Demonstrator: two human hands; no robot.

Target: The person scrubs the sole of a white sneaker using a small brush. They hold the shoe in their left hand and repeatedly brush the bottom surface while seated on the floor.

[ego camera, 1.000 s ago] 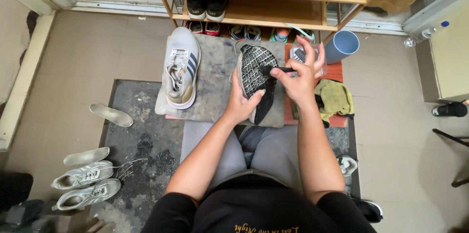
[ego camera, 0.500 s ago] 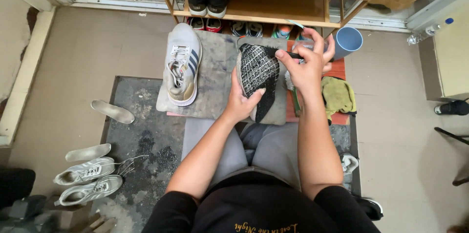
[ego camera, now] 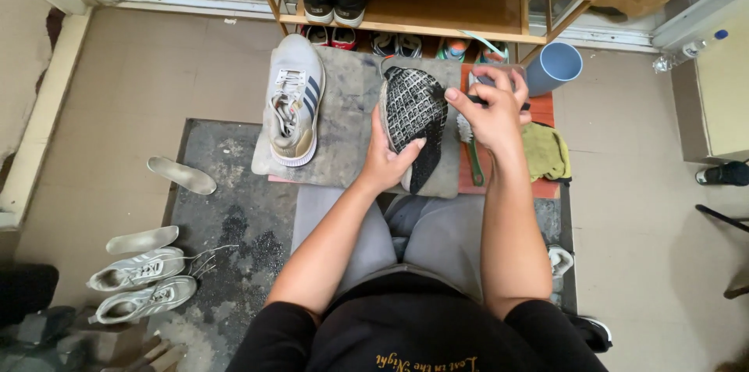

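A person's left hand (ego camera: 388,161) grips a black knit shoe (ego camera: 413,118) upright on the grey mat (ego camera: 351,126), while the right hand (ego camera: 491,111) closes around a brush (ego camera: 468,138) just right of it.

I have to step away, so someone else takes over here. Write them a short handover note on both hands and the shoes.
Left hand grips the black knit shoe, sole turned up, over the grey mat.
Right hand is at the shoe's edge, closed on a small dark thing I cannot identify.
A green-handled brush lies beside it, near a yellow cloth and a blue cup.
The grey striped sneaker rests untouched on the mat.
Done: black shoe in hand. Left: cannot tell how far cleaning has got.
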